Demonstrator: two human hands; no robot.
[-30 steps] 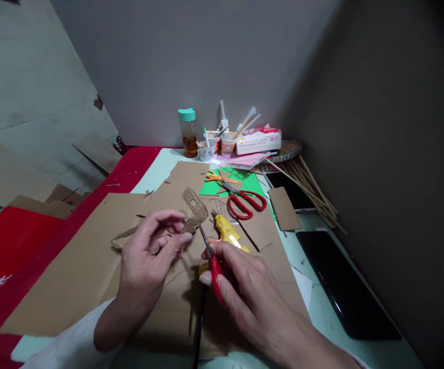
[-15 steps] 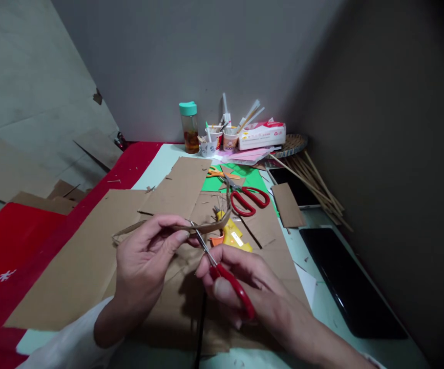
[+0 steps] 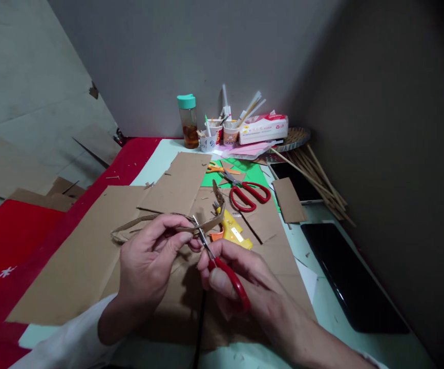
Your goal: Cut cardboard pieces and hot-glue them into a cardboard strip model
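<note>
My left hand [image 3: 150, 256] pinches a thin, curved strip of brown cardboard [image 3: 212, 222] between thumb and fingers. The strip loops out to the left behind the hand, and its other end bends upward on the right. In my right hand [image 3: 245, 282] is a pair of red-handled scissors [image 3: 231, 282], fingers wrapped round the handles. Their blades cross the strip just right of my left fingertips. Behind the strip lies a yellow glue gun [image 3: 233, 230] with an orange trigger. A second pair of scissors with red handles [image 3: 244, 198] rests beyond it.
Flat cardboard sheets [image 3: 71, 241] cover much of the table. At the back stand a bottle with a teal lid [image 3: 187, 123], paper cups [image 3: 231, 134] and a tissue pack [image 3: 263, 128]. On the right lie a black phone-like slab [image 3: 352, 277], wooden sticks [image 3: 317, 179] and a small cardboard piece [image 3: 289, 200].
The strip's free right end has swung slightly left and down. Both hands remain close together, with the scissors still across the strip; the view has shifted a little.
</note>
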